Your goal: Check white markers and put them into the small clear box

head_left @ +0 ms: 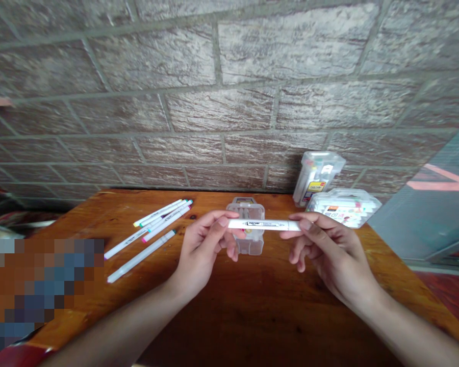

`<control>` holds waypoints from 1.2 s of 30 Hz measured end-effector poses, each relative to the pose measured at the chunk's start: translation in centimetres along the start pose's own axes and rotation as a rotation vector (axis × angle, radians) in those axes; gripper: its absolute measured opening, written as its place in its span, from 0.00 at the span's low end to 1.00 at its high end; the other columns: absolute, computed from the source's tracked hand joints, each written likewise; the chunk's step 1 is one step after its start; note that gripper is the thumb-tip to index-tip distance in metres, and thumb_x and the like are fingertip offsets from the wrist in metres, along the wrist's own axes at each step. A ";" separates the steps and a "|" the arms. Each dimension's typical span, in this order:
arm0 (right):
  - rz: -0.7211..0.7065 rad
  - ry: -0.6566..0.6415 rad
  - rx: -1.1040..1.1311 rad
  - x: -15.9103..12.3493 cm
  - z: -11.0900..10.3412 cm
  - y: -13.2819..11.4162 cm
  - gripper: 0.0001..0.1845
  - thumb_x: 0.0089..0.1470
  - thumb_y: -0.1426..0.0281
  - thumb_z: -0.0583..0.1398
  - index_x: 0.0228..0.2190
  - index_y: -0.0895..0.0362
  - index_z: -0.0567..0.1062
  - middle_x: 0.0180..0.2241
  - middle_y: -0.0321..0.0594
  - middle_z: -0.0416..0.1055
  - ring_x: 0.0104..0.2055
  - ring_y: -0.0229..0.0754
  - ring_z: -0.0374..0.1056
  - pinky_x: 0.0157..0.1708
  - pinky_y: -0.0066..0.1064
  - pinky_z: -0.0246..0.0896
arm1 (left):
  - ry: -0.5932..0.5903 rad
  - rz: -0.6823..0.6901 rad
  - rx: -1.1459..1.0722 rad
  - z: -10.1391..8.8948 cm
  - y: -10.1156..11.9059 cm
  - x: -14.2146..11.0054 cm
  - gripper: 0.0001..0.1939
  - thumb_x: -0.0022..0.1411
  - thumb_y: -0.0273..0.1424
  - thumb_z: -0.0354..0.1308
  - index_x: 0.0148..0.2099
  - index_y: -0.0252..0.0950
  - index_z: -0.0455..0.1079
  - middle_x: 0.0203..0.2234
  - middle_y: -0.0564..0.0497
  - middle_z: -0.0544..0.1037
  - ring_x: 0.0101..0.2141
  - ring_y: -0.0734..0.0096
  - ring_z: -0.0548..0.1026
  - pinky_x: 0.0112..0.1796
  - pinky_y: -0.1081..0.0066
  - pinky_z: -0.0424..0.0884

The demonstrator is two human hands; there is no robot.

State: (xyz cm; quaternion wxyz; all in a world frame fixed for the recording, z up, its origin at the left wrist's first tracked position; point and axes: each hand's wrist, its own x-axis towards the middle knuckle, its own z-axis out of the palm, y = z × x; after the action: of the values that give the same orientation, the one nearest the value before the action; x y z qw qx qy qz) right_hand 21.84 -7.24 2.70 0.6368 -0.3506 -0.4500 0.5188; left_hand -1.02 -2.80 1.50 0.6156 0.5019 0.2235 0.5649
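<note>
A white marker pen [265,225] with dark printing on its barrel is held level above the table, one end in each hand. My left hand [208,242] pinches its left end between thumb and fingers. At the right end, my right hand [327,247] grips it the same way, its lower fingers curled loosely. Behind and below the pen stands a small clear plastic case [252,245] with its lid raised, partly hidden by the pen and fingers. Several white markers with coloured ends, among them a loose marker [141,257], lie to the left of my left hand.
Two clear marker cases are at the back right: an upright case [316,176] and a wider handled case [344,208] in front of it. The wooden table [248,306] meets a brick wall [199,112]. A greyish panel [424,224] is beyond the right edge.
</note>
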 end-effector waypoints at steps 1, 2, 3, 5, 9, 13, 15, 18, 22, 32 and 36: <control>-0.002 -0.002 0.003 0.0 0.0 0.0 0.10 0.61 0.63 0.71 0.40 0.55 0.84 0.34 0.44 0.86 0.20 0.39 0.77 0.16 0.25 0.72 | 0.001 0.005 -0.001 0.0 0.0 0.0 0.10 0.72 0.35 0.63 0.48 0.34 0.80 0.31 0.46 0.86 0.20 0.77 0.73 0.24 0.73 0.76; -0.004 -0.005 0.006 0.0 0.0 0.0 0.10 0.61 0.63 0.71 0.40 0.55 0.84 0.35 0.44 0.86 0.21 0.40 0.77 0.16 0.25 0.72 | 0.001 0.009 -0.002 0.0 0.0 0.0 0.10 0.72 0.35 0.63 0.48 0.34 0.80 0.31 0.46 0.85 0.20 0.76 0.73 0.24 0.73 0.76; -0.005 -0.008 0.009 0.1 0.0 0.0 0.09 0.61 0.63 0.71 0.40 0.55 0.83 0.35 0.43 0.86 0.21 0.40 0.77 0.16 0.26 0.73 | 0.003 0.012 -0.002 0.0 0.0 0.0 0.10 0.72 0.35 0.63 0.48 0.34 0.80 0.31 0.46 0.85 0.20 0.76 0.73 0.24 0.73 0.76; -0.004 -0.016 0.013 0.1 0.0 -0.1 0.09 0.62 0.63 0.70 0.40 0.55 0.83 0.35 0.43 0.86 0.21 0.40 0.77 0.16 0.26 0.73 | 0.008 0.017 0.000 0.0 0.0 0.0 0.10 0.72 0.36 0.63 0.48 0.34 0.79 0.30 0.47 0.85 0.20 0.76 0.73 0.24 0.72 0.76; -0.001 -0.027 0.009 0.0 -0.1 -0.1 0.09 0.64 0.62 0.68 0.41 0.55 0.82 0.36 0.43 0.86 0.21 0.40 0.77 0.17 0.27 0.73 | 0.022 0.021 0.002 0.1 0.1 0.1 0.11 0.71 0.36 0.63 0.48 0.34 0.79 0.31 0.47 0.85 0.20 0.75 0.73 0.24 0.72 0.76; -0.004 -0.017 -0.006 -0.1 0.0 -0.1 0.10 0.65 0.61 0.67 0.41 0.55 0.81 0.37 0.44 0.86 0.21 0.41 0.77 0.16 0.28 0.73 | 0.018 0.025 0.015 0.0 0.2 0.0 0.12 0.72 0.37 0.62 0.49 0.33 0.79 0.31 0.45 0.84 0.21 0.74 0.74 0.25 0.71 0.75; -0.007 -0.011 -0.011 -0.1 -0.1 0.0 0.10 0.65 0.60 0.67 0.41 0.54 0.81 0.36 0.44 0.86 0.22 0.42 0.77 0.17 0.28 0.73 | 0.021 0.032 0.028 -0.1 0.2 -0.1 0.12 0.72 0.36 0.62 0.49 0.33 0.80 0.30 0.47 0.83 0.22 0.74 0.73 0.25 0.71 0.74; -0.027 0.001 -0.022 -0.1 -0.2 0.1 0.09 0.65 0.61 0.67 0.42 0.53 0.81 0.35 0.42 0.85 0.22 0.41 0.76 0.17 0.28 0.72 | 0.028 0.049 0.039 -0.3 0.0 0.0 0.12 0.72 0.36 0.62 0.48 0.34 0.82 0.25 0.52 0.77 0.22 0.75 0.71 0.24 0.73 0.72; -0.072 0.037 -0.053 0.1 -0.4 0.3 0.08 0.63 0.63 0.69 0.40 0.54 0.83 0.30 0.37 0.81 0.21 0.37 0.72 0.16 0.25 0.70 | 0.030 0.069 0.023 -0.4 -0.1 0.3 0.11 0.72 0.36 0.63 0.48 0.35 0.82 0.23 0.53 0.73 0.22 0.77 0.69 0.24 0.75 0.71; -0.030 0.092 -0.008 0.4 -0.3 -0.4 0.13 0.57 0.61 0.73 0.41 0.54 0.86 0.32 0.43 0.83 0.20 0.38 0.71 0.14 0.25 0.68 | 0.060 0.089 -0.033 -0.2 0.4 0.5 0.12 0.69 0.34 0.64 0.49 0.33 0.83 0.28 0.48 0.80 0.21 0.76 0.69 0.23 0.73 0.72; -0.030 0.099 -0.013 0.4 -0.2 -0.5 0.13 0.57 0.62 0.72 0.41 0.54 0.86 0.33 0.44 0.84 0.20 0.38 0.71 0.14 0.26 0.68 | 0.065 0.089 -0.026 -0.3 0.3 0.5 0.12 0.69 0.35 0.64 0.49 0.33 0.83 0.28 0.48 0.81 0.21 0.76 0.69 0.23 0.72 0.72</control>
State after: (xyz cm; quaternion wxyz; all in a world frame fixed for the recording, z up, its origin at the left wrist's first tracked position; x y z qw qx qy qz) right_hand 22.16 -6.96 3.15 0.6637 -0.3734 -0.4264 0.4881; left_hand -1.26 -2.30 1.79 0.5889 0.4847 0.2134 0.6105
